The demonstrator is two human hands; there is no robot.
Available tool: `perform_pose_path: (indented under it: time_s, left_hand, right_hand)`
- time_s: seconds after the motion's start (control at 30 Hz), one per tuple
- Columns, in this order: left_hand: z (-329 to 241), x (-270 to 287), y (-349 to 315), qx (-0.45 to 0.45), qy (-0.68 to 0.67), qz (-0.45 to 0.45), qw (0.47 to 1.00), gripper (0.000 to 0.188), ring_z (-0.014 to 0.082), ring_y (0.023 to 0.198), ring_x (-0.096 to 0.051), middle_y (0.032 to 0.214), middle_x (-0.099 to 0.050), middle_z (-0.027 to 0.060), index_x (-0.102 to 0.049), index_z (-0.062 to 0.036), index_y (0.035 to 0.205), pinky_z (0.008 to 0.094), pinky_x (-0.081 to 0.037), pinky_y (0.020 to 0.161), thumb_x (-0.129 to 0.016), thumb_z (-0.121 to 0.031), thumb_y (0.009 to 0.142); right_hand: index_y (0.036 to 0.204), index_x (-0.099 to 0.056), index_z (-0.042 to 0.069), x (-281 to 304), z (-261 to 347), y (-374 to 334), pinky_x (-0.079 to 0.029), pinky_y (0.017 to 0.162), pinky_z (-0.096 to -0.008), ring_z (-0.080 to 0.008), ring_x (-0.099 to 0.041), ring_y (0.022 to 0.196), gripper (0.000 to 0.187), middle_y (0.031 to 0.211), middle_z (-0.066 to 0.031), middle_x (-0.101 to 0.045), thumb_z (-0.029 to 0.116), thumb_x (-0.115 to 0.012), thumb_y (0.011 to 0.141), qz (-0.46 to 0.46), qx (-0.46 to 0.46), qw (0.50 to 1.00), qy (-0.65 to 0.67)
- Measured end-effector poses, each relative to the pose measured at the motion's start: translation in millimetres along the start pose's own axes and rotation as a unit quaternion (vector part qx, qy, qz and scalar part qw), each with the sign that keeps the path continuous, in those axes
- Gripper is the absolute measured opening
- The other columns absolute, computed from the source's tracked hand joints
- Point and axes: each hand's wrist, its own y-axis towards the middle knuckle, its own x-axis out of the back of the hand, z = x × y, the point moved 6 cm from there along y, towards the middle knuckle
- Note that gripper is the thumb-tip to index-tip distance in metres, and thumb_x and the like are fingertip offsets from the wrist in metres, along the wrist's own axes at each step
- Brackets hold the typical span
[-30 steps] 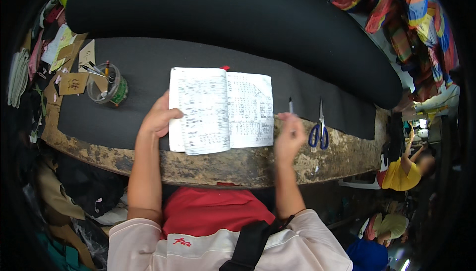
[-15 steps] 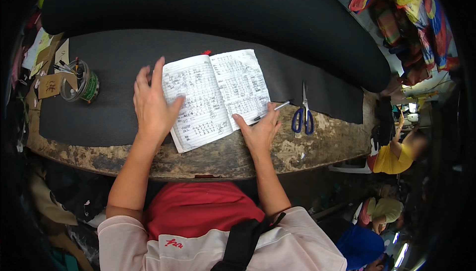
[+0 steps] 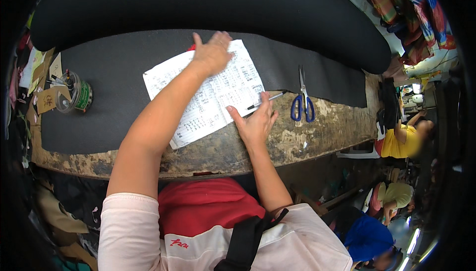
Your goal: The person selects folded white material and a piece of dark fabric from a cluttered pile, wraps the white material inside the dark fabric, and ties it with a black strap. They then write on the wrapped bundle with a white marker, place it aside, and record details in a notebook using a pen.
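Note:
An open notebook (image 3: 218, 103) with lined, handwritten pages lies on a black sheet at the table's front. My left hand (image 3: 214, 57) is over its upper right page, fingers spread and slightly blurred, holding nothing; that forearm hides much of the left page. By the lower right edge of the notebook is my right hand (image 3: 258, 124), with a pen (image 3: 275, 96) held between its fingers and the thumb apart, near the page. To the right of this hand lie scissors (image 3: 303, 105) with blue handles, blades pointing away from me.
A thick black roll (image 3: 208, 5) runs along the far side of the black sheet (image 3: 114, 92). At left stands a clear jar of pens (image 3: 79, 95) beside brown cardboard tags (image 3: 47, 100). The worn wooden table edge (image 3: 223, 157) is nearest me. People sit off to the right.
My left hand has swept from the left page across to the upper right page. The right hand and the pen have shifted only slightly.

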Motion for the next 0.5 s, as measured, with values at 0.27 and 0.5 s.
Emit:
perform_pose_path:
  time_s: [0.27, 0.5]
  left_hand:
    - [80, 17, -95, 0.101, -0.476, -0.307, 0.818, 0.028, 0.0175, 0.067, -0.062, 0.093, -0.066, 0.0123, -0.067, -0.0003, 0.102, 0.0309, -0.052, 0.064, -0.061, -0.025, 0.089]
    - [111, 1, -115, 0.074, -0.797, -0.178, 0.573, 0.085, 0.0202, 0.074, -0.069, 0.09, -0.064, 0.0196, -0.03, 0.0006, 0.139, 0.0303, -0.058, 0.066, -0.025, -0.068, 0.09]
  right_hand:
    - [0.125, -0.041, -0.003, 7, 12, -2, -0.019, 0.106, -0.0595, -0.0387, -0.044, 0.125, 0.056, 0.122, -0.0258, -0.054, 0.015, -0.068, 0.079, -0.053, 0.106, 0.993, -0.001]
    - [0.104, -0.05, 0.001, 16, 77, -44, -0.05, 0.089, -0.0408, -0.0318, -0.064, 0.099, 0.03, 0.106, -0.0189, -0.066, -0.001, -0.065, 0.078, -0.078, 0.415, 0.862, 0.279]
